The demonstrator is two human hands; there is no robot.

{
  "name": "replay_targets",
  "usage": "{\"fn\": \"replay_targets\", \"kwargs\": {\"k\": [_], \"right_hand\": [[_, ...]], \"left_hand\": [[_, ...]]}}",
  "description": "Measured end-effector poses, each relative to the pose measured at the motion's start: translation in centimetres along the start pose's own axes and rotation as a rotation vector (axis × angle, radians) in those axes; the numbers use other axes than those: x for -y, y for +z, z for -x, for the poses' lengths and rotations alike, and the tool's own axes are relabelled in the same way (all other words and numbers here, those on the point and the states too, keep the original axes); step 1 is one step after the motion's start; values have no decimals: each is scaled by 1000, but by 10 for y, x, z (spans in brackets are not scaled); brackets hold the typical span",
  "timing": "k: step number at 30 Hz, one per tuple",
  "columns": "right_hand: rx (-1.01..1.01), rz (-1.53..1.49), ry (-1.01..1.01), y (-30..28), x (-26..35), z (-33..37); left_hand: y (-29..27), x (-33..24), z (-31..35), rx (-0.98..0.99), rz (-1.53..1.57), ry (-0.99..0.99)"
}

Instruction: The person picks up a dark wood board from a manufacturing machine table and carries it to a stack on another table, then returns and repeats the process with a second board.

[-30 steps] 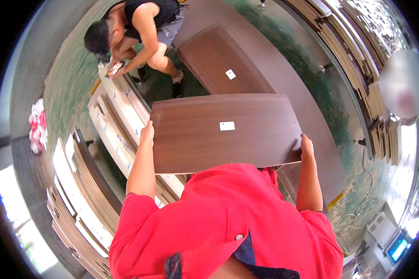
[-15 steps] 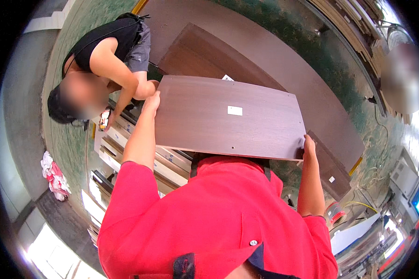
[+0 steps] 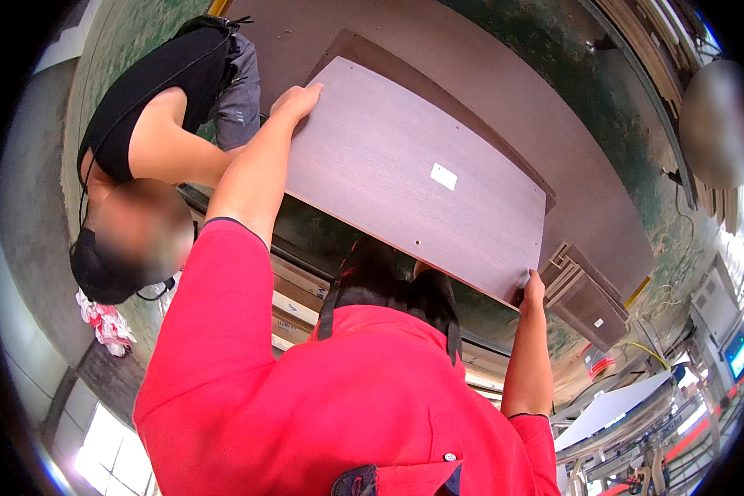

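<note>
A greyish-brown wood panel [image 3: 372,157] with a small white label [image 3: 443,176] and a few small holes spans the space between my outstretched arms. My left hand [image 3: 296,102] grips its far left corner, fingers wrapped round the edge. At the near right corner, my right hand [image 3: 532,289] is closed on the same panel, part of its fingers hidden. The panel is tilted, its left end farther from me. Behind it, a darker brown panel [image 3: 370,51] shows along the far edge; whether the two touch I cannot tell.
A large brown board surface [image 3: 587,157] extends behind the panels. Several stacked brown boards [image 3: 585,298] lie by my right hand. A co-worker in a black top [image 3: 153,91] bends over close to my left arm. Pale boards [image 3: 293,306] stand below, near my legs.
My left hand has pushed away from me with the panel's left end, turning the panel, while the right end has dropped slightly nearer. The co-worker has leaned lower.
</note>
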State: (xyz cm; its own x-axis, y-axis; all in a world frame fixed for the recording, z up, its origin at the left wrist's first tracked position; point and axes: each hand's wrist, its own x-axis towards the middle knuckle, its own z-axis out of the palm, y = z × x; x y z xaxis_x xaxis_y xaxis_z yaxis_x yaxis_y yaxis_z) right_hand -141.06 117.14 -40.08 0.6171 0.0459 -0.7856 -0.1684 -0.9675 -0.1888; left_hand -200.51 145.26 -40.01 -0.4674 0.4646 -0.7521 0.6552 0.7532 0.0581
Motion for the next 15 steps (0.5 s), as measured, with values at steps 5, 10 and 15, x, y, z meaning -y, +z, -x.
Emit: {"fn": "replay_targets", "kwargs": {"k": [5, 10, 15], "right_hand": [[32, 177, -145, 12, -26, 3], [-61, 580, -353, 54, -47, 53], [276, 548, -554, 94, -62, 106]], "left_hand": [[16, -1, -47, 17, -122, 181], [50, 20, -41, -131, -172, 273], [119, 76, 30, -181, -43, 389]]}}
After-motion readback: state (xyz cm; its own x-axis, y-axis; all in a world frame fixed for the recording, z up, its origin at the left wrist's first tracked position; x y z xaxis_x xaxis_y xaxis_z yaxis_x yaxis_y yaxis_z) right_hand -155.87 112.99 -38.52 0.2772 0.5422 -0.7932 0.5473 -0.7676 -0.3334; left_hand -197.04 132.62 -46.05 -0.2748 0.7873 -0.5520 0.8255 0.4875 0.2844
